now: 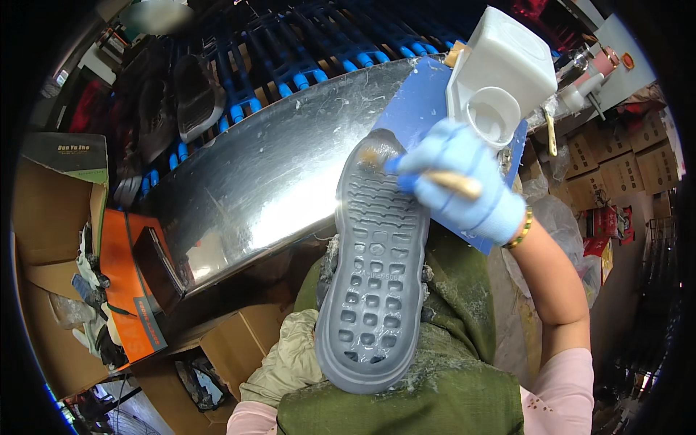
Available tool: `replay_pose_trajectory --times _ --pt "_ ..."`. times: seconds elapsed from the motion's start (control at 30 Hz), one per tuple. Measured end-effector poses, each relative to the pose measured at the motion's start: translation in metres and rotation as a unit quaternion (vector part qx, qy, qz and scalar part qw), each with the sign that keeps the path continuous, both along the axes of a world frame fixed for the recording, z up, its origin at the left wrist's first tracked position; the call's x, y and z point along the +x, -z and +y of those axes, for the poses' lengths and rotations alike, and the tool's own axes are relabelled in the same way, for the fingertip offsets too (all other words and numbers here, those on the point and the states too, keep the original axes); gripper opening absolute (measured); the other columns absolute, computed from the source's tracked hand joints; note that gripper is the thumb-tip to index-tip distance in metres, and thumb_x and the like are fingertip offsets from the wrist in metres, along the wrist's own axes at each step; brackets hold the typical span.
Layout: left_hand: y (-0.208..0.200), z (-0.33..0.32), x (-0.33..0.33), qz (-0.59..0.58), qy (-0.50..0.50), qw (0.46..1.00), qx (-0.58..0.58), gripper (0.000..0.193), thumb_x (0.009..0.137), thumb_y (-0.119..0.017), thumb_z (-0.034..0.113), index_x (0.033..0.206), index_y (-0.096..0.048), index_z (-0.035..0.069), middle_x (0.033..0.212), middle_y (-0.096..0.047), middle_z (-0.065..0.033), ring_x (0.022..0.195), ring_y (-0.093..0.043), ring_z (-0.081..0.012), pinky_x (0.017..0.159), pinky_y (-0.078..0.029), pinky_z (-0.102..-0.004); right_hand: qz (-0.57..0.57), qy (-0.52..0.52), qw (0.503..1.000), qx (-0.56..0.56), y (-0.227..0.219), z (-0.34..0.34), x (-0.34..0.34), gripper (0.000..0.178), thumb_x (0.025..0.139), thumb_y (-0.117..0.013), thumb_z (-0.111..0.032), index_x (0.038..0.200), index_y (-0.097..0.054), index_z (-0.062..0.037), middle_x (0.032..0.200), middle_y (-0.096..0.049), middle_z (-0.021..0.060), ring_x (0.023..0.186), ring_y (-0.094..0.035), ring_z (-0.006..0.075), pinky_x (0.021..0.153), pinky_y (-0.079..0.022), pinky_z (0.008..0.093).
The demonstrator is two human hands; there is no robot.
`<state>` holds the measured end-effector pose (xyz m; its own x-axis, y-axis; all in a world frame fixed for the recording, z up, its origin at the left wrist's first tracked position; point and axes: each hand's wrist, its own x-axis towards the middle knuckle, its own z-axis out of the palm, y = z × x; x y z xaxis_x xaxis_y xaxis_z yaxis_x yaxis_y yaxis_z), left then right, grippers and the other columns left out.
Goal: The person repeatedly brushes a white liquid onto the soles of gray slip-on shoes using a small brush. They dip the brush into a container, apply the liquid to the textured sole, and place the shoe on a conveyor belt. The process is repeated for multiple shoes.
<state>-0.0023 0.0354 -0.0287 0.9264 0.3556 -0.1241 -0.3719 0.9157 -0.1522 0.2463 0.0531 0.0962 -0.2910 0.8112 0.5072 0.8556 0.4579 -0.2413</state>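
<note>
A grey shoe sole (371, 290) with a tread of ridges and square hollows stands lengthwise before me, its toe end pointing away. My left hand (330, 272) holds it from below; only dark, soiled glove fingers show along its edges, and the rest is hidden. A beige sleeve covers that forearm. My right hand (457, 177), in a light blue glove and blurred by motion, is closed round a brush (455, 183) with a wooden handle. The brush is at the sole's toe end, where a brownish smear shows. Whether the bristles touch is unclear.
A metal worktop (275, 174) curves ahead, with a blue sheet (417, 101) at its right end. On the sheet stand a white container (507, 54) and a white cup (493, 116). Behind runs a blue-and-black roller rack (304, 51); dark shoes (196, 98) sit left. Cardboard boxes (239, 344) lie below.
</note>
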Motion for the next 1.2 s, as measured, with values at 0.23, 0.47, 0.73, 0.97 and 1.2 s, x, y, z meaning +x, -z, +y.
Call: replay_pose_trajectory --times 0.23,0.47,0.73,0.97,1.2 --pt "-0.004 0.003 0.001 -0.005 0.029 1.0 0.011 0.053 0.108 -0.052 0.039 0.15 -0.044 0.008 0.141 -0.058 -0.014 0.121 -0.063 -0.0284 0.105 -0.054 -0.047 0.376 0.12 0.917 -0.047 0.007 0.007 0.026 0.011 0.097 -0.068 -0.009 0.105 -0.073 -0.0053 0.096 -0.074 0.0026 0.087 -0.065 0.01 0.079 -0.055 0.0268" --pt "-0.009 0.013 0.025 -0.032 0.065 0.995 0.067 0.054 0.107 -0.055 0.04 0.149 -0.046 0.008 0.14 -0.058 -0.0135 0.122 -0.062 -0.0283 0.105 -0.053 -0.0476 0.441 0.123 0.84 -0.291 -0.034 -0.064 -0.018 0.011 0.095 -0.073 -0.015 0.095 -0.073 -0.0041 0.088 -0.074 0.0024 0.081 -0.067 0.009 0.077 -0.055 0.0258" --pt "-0.008 0.012 0.036 -0.082 0.122 0.986 0.08 0.054 0.105 -0.057 0.04 0.148 -0.048 0.008 0.14 -0.059 -0.0129 0.123 -0.062 -0.0282 0.105 -0.053 -0.0482 0.374 0.125 0.871 -0.293 -0.038 -0.091 0.01 0.012 0.096 -0.068 -0.018 0.095 -0.071 -0.0061 0.08 -0.072 0.0027 0.069 -0.066 0.0088 0.064 -0.054 0.0243" --pt "-0.031 0.019 0.013 -0.008 0.067 0.986 0.15 0.057 0.107 -0.053 0.042 0.15 -0.045 0.005 0.14 -0.058 -0.0152 0.125 -0.061 -0.028 0.106 -0.054 -0.0458 0.377 0.112 0.908 -0.145 -0.038 -0.113 -0.033 0.015 0.097 -0.069 -0.015 0.099 -0.072 -0.0008 0.085 -0.072 0.004 0.073 -0.065 0.0088 0.068 -0.053 0.0238" --pt "-0.038 0.022 0.025 0.083 -0.011 0.919 0.385 0.046 0.108 -0.052 0.038 0.142 -0.052 0.007 0.131 -0.064 -0.0147 0.117 -0.065 -0.0286 0.099 -0.058 -0.0456 0.341 0.121 0.931 -0.041 -0.004 -0.136 -0.055 0.006 0.087 -0.072 -0.006 0.092 -0.075 -0.0041 0.085 -0.072 0.0095 0.073 -0.068 0.0236 0.068 -0.056 0.0351"
